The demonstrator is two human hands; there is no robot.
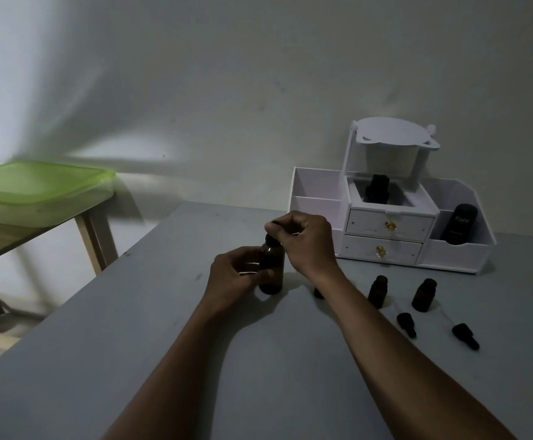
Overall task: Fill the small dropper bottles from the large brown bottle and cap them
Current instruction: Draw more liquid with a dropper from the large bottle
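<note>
Nearest on the grey counter [150, 360] lie a dropper cap [406, 325] and a second dropper cap [466, 336], both on their sides and on no bottle. Just behind them stand the small dropper bottles, upright and with open necks: one small bottle [378, 292], another small bottle [423, 295] to its right, and what seems a third small bottle [318, 293], half hidden behind the right wrist. The glass is dark, so I cannot tell if any liquid is inside them. A little further and to the left, the large brown bottle [271, 274] stands upright on the counter. The left hand [236, 277] holds it, its grip curled round the body of the bottle. The right hand [304, 241] is above it, and its grip pinches the black cap [270, 240] at the neck. I judge that the task is at its beginning: the large bottle is being opened, no small bottle is capped, and the filling is most likely not begun, so all the filling and capping is left to do. At the far edge, against the wall, stands a white organizer [385, 223] with two drawers and dark containers in its compartments. Far to the left, a box with a green lid [36, 182] rests on a wooden side table.
</note>
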